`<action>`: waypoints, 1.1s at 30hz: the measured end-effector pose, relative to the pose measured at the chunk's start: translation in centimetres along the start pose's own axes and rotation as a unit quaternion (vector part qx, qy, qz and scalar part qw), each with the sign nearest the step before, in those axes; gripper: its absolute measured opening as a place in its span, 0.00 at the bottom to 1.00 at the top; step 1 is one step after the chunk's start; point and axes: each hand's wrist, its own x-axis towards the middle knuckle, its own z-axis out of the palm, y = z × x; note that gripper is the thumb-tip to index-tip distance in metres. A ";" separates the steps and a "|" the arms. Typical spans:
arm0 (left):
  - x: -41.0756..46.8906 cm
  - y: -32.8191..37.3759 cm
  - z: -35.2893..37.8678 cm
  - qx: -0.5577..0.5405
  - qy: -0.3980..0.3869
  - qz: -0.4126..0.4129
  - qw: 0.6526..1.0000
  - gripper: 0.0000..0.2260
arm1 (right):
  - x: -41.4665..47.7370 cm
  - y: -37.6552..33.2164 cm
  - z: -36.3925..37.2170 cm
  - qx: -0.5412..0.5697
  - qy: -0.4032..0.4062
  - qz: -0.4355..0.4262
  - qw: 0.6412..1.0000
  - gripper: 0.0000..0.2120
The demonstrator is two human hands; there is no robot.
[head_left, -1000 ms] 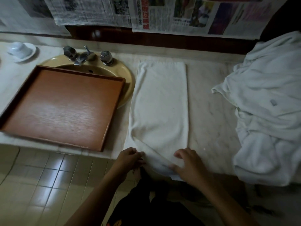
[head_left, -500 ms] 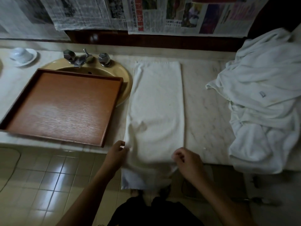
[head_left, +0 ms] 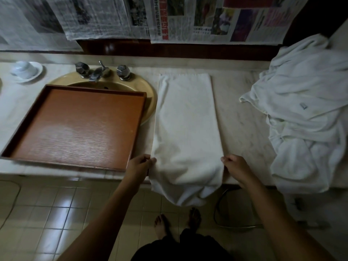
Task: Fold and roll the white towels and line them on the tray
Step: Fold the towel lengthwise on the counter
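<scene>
At frame centre, a folded towel (head_left: 186,129) lies lengthwise on the counter (head_left: 243,125), its near end hanging over the edge. The left hand (head_left: 140,163) and right hand (head_left: 235,166) pinch its side edges. The tray (head_left: 75,127) sits at left, over the sink (head_left: 150,97).

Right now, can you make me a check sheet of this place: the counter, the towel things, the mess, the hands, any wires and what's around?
Surface: marble counter, pale and veined.
Job's things: folded towel lies flat, its near end hanging over the counter edge; wooden tray holds no towels and sits partly over the sink; towel pile heaped at the right.
Clutter: upturned cup on a saucer, far left.
Grips: left hand pinches the towel's left edge; right hand pinches its right edge.
Cables: dark loop on the floor below the counter; cable or hose, cannot tell.
Surroundings: newspapers on the wall, faucet, tiled floor.
</scene>
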 end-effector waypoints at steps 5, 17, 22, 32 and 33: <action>0.4 -1.5 0.2 0.186 -0.009 0.020 0.982 0.07 | -0.7 0.8 0.7 -0.084 0.055 0.020 0.995 0.14; 2.1 1.9 2.2 0.184 0.031 0.065 0.980 0.05 | 1.0 -1.6 0.4 -0.089 0.050 0.034 0.994 0.20; 2.5 1.4 2.0 0.203 0.009 0.048 0.978 0.10 | 0.5 -0.6 0.6 -0.111 0.091 0.032 0.989 0.18; 9.2 7.2 3.9 0.214 0.050 0.060 0.974 0.11 | 6.7 -5.3 -0.3 -0.089 0.119 0.001 0.989 0.18; 10.2 7.9 4.1 0.221 0.057 0.058 0.972 0.11 | 7.9 -6.0 -0.7 -0.092 0.116 -0.003 0.989 0.18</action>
